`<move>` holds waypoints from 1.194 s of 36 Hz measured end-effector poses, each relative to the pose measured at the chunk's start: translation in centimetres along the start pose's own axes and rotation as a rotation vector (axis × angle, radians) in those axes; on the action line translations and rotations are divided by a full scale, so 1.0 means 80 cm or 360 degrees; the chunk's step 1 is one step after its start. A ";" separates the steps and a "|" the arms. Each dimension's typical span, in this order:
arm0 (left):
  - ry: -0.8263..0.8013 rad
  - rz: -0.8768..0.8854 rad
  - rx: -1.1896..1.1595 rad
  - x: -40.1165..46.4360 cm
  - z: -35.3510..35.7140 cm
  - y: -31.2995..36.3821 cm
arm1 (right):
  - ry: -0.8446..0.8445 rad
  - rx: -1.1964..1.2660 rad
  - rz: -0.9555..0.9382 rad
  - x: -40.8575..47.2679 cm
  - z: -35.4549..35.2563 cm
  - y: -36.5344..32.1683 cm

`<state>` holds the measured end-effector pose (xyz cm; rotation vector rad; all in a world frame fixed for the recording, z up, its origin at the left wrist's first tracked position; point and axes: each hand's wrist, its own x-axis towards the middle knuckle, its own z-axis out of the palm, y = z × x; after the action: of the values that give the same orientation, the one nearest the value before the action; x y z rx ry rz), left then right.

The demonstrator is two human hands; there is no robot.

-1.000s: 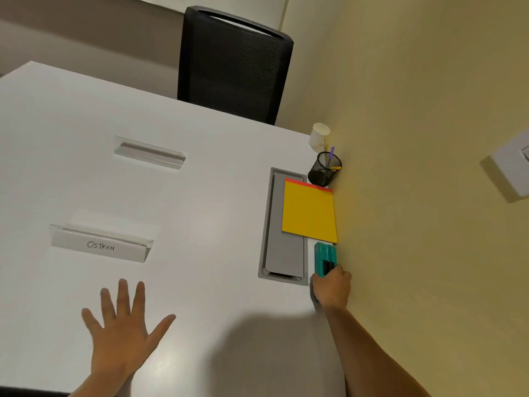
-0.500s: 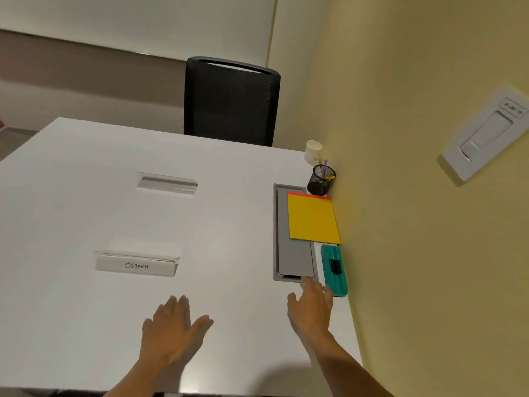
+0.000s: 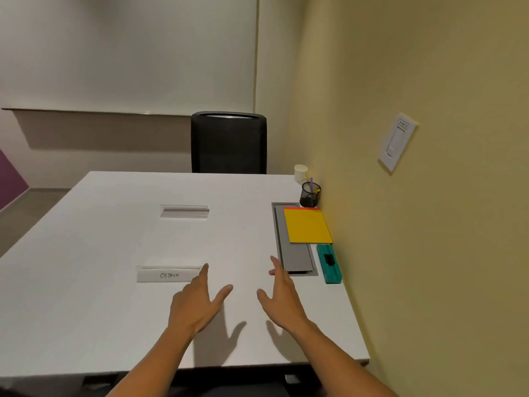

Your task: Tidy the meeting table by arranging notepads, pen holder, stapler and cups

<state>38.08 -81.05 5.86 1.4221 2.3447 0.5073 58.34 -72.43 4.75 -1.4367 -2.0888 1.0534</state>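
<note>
Along the table's right edge, against the yellow wall, stand a white cup, a black mesh pen holder with pens, a yellow notepad with a red top strip, and a teal stapler. The notepad partly covers a grey cable hatch. My left hand and my right hand hover open over the white table near its front, fingers spread, holding nothing. My right hand is a short way left of the stapler, apart from it.
Two clear name holders lie on the table: one labelled "OSTRICH" by my left fingertips, another farther back. A black chair stands at the far edge. A wall switch is on the right wall.
My right hand let go of the stapler and drew back to the left. My left hand moved right toward the middle. The view lifted, showing more of the room.
</note>
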 end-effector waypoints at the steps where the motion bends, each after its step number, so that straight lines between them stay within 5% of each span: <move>1: 0.0047 -0.0004 -0.0031 -0.007 -0.011 0.003 | -0.0013 0.0010 -0.0030 -0.007 -0.003 -0.009; 24: 0.0654 -0.0137 -0.0120 -0.289 -0.127 -0.009 | -0.0470 0.0234 -0.0651 -0.204 -0.009 -0.156; 43: 0.1239 -0.0687 -0.0709 -0.498 -0.212 -0.255 | -0.0863 0.0426 -0.1016 -0.318 0.240 -0.343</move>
<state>31.70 -127.49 15.40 0.5227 2.7154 1.5347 38.39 -107.83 15.76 -0.3118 -2.3835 1.4556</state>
